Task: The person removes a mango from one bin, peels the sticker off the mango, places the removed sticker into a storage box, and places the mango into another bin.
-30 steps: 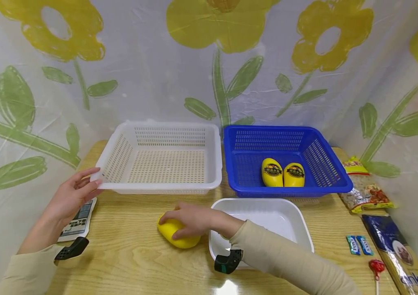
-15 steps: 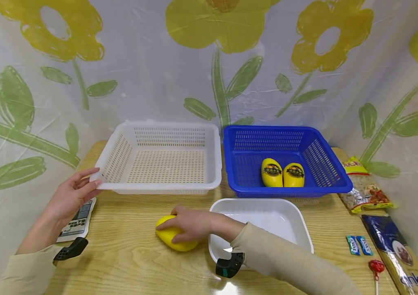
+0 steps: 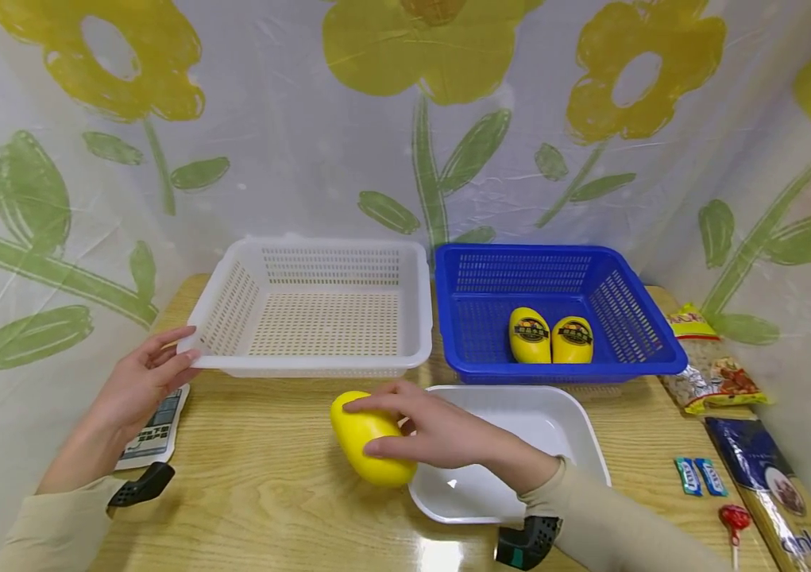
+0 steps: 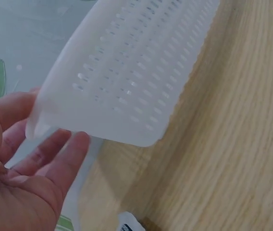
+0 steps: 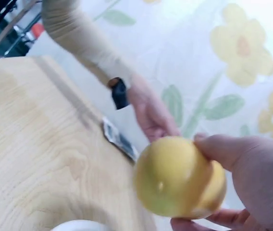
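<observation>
1. Right hand grips a yellow mango, lifted just left of the white tray.
2. Left hand, fingers relaxed, touches the white basket corner.
3. Two mangoes already lie in the blue basket; this one isn't there yet.

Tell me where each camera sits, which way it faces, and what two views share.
Head: above, facing forward and down at the table; both hands and sleeves show.
Left wrist: by the left hand, facing the white basket corner its fingers touch.
Right wrist: behind the right hand, facing left across the table; it grips the yellow object.
Shared: head and right wrist both show the yellow object and left hand.
</observation>
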Demonstrator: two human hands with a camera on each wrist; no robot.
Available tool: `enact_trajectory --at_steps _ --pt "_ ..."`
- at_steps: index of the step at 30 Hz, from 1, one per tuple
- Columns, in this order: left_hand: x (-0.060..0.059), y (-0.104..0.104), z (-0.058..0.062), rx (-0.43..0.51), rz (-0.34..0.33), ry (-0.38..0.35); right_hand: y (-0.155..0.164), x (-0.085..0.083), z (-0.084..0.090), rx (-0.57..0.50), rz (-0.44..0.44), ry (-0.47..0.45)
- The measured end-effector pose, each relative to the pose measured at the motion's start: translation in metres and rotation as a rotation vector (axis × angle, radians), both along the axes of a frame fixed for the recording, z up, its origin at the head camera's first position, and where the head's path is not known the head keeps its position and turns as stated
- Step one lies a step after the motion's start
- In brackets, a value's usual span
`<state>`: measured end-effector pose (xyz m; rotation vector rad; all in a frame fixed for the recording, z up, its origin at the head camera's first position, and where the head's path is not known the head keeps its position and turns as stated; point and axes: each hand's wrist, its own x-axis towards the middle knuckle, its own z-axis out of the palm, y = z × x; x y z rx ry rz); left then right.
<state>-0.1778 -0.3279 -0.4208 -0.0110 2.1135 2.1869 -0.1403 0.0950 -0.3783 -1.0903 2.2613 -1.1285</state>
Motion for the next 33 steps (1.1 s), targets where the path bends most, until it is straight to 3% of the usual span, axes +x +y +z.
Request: enact_trajectory --at_steps 6,12,16,22,25,29,33 --pt "-0.001 0.0 -0.007 0.001 0.007 0.041 0.027 0.006 0.006 -0.199 -0.144 -0.169" --pt "-0.002 -0.002 -0.011 0.053 -0.004 0.062 0.041 -0.007 0.02 -0.245 -0.278 -0.222" --pt "-0.003 -0.002 -0.012 0.07 -0.005 0.065 0.04 -0.03 0.028 -0.272 -0.329 -0.24" --pt "-0.002 -0.002 -0.014 0.086 0.004 0.076 0.022 -0.078 0.035 -0.24 -0.38 -0.206" --pt "-0.001 -0.002 -0.014 0.096 0.005 0.084 0.008 -0.102 0.036 -0.171 -0.394 -0.163" --pt "-0.001 -0.001 -0.015 0.085 0.009 0.089 -0.012 -0.132 0.029 -0.034 -0.348 -0.117" --pt "-0.001 0.0 -0.015 0.068 0.011 0.091 -0.031 -0.155 0.017 0.045 -0.333 -0.16"
